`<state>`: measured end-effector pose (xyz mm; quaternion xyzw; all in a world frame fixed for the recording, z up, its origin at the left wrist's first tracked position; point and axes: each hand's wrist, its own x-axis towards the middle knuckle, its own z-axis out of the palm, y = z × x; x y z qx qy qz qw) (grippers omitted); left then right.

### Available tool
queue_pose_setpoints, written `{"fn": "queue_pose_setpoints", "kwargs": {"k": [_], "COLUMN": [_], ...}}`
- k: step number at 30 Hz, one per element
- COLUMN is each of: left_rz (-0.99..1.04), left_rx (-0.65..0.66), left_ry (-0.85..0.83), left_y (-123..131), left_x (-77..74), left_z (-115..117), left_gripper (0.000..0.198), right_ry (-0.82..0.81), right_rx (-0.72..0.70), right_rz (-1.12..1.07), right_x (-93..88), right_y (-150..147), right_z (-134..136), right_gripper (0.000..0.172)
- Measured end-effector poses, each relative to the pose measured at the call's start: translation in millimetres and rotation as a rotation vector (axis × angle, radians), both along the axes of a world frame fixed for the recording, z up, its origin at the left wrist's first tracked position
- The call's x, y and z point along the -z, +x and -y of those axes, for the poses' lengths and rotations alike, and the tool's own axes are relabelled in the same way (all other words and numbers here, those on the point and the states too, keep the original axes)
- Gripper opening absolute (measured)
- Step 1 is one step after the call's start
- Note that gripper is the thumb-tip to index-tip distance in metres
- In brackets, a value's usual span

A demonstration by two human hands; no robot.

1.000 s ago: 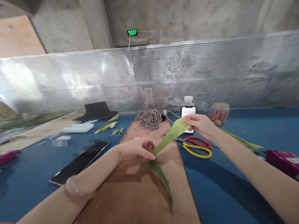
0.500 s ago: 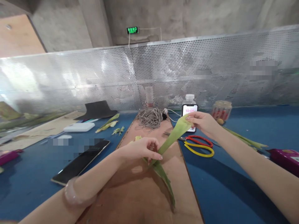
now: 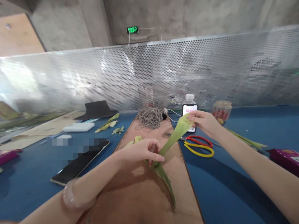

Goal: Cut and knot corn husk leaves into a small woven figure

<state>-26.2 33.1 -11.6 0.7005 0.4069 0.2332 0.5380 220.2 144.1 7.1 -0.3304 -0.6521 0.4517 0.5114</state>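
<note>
Stretched slantwise above the wooden board (image 3: 130, 193) is a pale green corn husk (image 3: 177, 132). Its wide upper end is pinched between the thumb and fingers of my right hand (image 3: 204, 123), in front of an upright phone (image 3: 189, 108). My left hand (image 3: 143, 151) is closed on its lower end, thumb over the fingers; the grip point is partly hidden. From below that hand a darker green husk piece (image 3: 164, 180) hangs toward the board. Yellowish husk ends (image 3: 137, 139) stick out behind the left hand.
Scissors (image 3: 198, 146) with red and yellow handles lie right of the board. A heap of grey cord (image 3: 150, 118) sits at its far end. Left is a dark tablet-like device (image 3: 81, 161); right are a jar (image 3: 221, 109) and a purple packet (image 3: 283, 158). A perforated metal screen (image 3: 149, 74) stands behind.
My left hand has shifted very slightly to the right along with the lower end of the husk. My right hand keeps its pinch, nearly still.
</note>
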Motion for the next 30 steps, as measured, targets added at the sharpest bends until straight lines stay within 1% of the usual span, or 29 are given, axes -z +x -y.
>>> {"fn": "queue_pose_setpoints", "kwargs": {"k": [3, 5, 10, 14, 18, 22, 25, 27, 30], "left_rz": [-0.017, -0.022, 0.017, 0.013, 0.001, 0.064, 0.101, 0.097, 0.097], "left_rx": [-0.014, -0.035, -0.093, -0.089, -0.086, -0.092, -0.136, -0.166, -0.162], "left_ry": [0.004, 0.007, -0.016, 0.028, 0.045, 0.05, 0.086, 0.133, 0.157], "left_y": [0, 0, 2, 7, 12, 15, 17, 18, 20], "left_x": [-0.9, 1.3, 7.2, 3.9, 1.7, 5.4, 7.1, 6.5, 5.0], "left_z": [0, -1, -2, 4, 10, 10, 9, 9, 12], "left_gripper": [0.023, 0.024, 0.029, 0.025, 0.023, 0.024, 0.025, 0.025, 0.023], "right_ry": [0.005, 0.01, 0.039, 0.041, -0.006, -0.089, -0.139, -0.145, -0.143], "right_rx": [-0.004, 0.003, 0.067, 0.096, 0.043, -0.064, -0.138, -0.166, -0.163], "right_rz": [0.013, 0.021, -0.015, -0.052, -0.09, -0.141, -0.156, -0.164, -0.165], "right_x": [0.4, 0.6, 1.1, 1.7, 0.6, -2.5, -4.1, -4.3, -3.9], "right_y": [1, 0, -3, -5, -6, -6, -8, -10, -13], "right_z": [-1, -1, 1, 3, 6, 8, 10, 12, 16], "right_gripper": [0.02, 0.019, 0.017, 0.017, 0.016, 0.021, 0.024, 0.027, 0.036]}}
